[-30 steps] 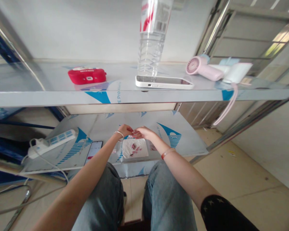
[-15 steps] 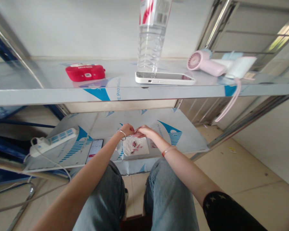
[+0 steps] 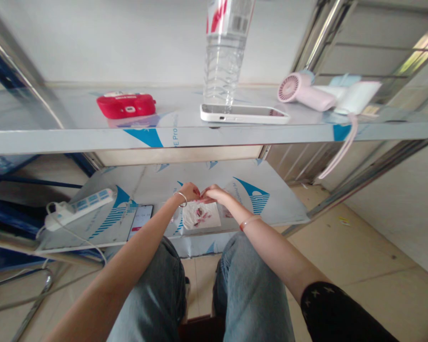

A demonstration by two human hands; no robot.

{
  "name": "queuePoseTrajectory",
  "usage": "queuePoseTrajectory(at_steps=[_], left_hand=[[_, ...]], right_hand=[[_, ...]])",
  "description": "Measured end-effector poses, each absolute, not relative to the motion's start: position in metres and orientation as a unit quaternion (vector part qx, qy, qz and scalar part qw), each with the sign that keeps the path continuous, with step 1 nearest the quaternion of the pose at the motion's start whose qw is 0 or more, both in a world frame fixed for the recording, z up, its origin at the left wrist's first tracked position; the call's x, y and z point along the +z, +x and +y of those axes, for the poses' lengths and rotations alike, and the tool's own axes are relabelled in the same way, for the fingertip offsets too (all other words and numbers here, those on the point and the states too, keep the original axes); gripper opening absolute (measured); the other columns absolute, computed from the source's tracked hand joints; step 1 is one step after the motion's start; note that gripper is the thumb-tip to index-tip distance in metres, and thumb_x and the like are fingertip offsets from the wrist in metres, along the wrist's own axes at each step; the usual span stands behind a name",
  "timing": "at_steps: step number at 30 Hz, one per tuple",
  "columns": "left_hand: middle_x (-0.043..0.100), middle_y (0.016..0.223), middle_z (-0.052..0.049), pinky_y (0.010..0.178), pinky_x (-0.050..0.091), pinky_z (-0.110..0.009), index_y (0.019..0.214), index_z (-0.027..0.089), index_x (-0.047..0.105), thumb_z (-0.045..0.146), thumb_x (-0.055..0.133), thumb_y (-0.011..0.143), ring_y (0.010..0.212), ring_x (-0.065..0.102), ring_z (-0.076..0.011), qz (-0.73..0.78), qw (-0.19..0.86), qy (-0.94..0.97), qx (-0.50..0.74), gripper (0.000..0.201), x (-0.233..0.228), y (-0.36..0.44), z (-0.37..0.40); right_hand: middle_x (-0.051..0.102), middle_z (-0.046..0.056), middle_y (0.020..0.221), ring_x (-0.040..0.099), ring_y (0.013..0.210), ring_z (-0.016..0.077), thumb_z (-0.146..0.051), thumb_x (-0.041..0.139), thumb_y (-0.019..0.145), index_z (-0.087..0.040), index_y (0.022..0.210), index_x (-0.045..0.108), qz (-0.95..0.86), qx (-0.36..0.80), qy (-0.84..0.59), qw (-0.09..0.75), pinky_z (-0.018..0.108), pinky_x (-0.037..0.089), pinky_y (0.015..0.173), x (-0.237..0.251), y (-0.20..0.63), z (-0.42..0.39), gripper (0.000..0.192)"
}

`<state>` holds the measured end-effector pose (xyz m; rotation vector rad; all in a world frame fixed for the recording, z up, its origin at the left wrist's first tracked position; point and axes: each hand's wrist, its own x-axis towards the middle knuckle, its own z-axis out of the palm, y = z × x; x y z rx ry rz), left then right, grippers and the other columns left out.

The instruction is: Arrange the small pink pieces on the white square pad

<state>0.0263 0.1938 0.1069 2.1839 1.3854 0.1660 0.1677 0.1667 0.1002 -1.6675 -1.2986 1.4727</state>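
My left hand (image 3: 189, 191) and my right hand (image 3: 214, 194) meet fingertip to fingertip over the lower steel shelf (image 3: 278, 209). Both are curled, and something tiny seems pinched between them, too small to make out. Right under the hands lies a white tissue (image 3: 201, 216) with small red bits on it. A silver bangle circles my left wrist and a red band my right. My knees in jeans sit below the shelf edge.
On the lower shelf lie a white power strip (image 3: 79, 208) and a phone (image 3: 141, 221) at left. The upper shelf (image 3: 71, 137) carries a red case (image 3: 126, 105), a clear water bottle (image 3: 224, 61), a white phone (image 3: 243, 114) and a pink handheld fan (image 3: 305, 95).
The hands stay together over the tissue, drifting slightly up in the view between the earliest frame and now as the camera shifts. Nothing else has moved.
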Motion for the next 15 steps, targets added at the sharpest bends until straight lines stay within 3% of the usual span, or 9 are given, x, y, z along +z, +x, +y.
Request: queuePoseTrajectory(at_steps=[5,15], left_hand=[[0.071,0.070,-0.006,0.061,0.047,-0.018,0.084,0.011,0.075,0.013,0.057,0.069,0.063,0.061,-0.0124,0.519,0.257,0.814,0.046,0.024,0.112,0.028,0.189],[0.072,0.078,-0.011,0.061,0.044,-0.018,0.092,0.007,0.073,0.016,0.053,0.079,0.066,0.064,-0.0133,0.527,0.218,0.822,0.013,0.026,0.125,0.034,0.180]], right_hand=[[0.066,0.007,0.054,0.065,0.053,0.0151,-0.006,0.065,0.074,-0.008,0.072,0.067,-0.477,0.538,-0.642,0.267,0.018,0.053,0.053,0.098,0.167,0.166,0.003],[0.063,0.008,0.052,0.063,0.045,0.0160,-0.011,0.044,0.086,-0.007,0.075,0.062,-0.481,0.573,-0.637,0.186,0.024,0.054,0.050,0.101,0.163,0.163,0.022]])
